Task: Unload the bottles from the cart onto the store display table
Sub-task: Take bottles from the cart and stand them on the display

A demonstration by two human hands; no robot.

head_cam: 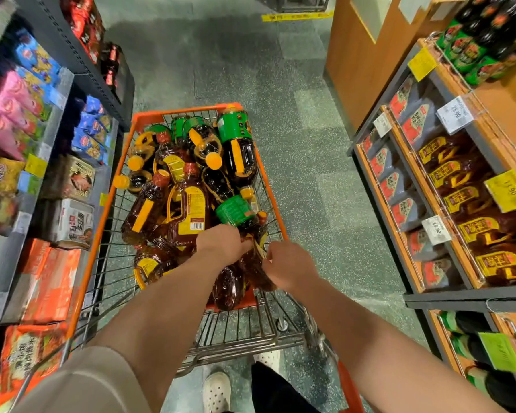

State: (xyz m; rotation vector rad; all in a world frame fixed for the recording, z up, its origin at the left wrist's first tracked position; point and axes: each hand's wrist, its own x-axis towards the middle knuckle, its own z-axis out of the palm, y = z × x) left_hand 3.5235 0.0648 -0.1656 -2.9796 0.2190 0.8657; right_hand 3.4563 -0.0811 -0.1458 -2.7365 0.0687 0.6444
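Cart (252, 156), bottles heaped: left hand (221, 244) and right hand (289, 265) both seemingly grasping one near bottle (252, 271); lifting straight up avoids snagging neighbours.

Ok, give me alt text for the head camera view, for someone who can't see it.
Both hands, left hand and right hand, reach into an orange shopping cart piled with bottles of dark liquid. Stocked store shelves line the aisle on both sides.

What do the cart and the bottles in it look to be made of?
Cart: seemingly metal wire, shiny grey mesh, with glossy orange rim, probably plastic. Bottles: likely clear plastic, since dark liquid shows through, with glossy labels and moulded handles.
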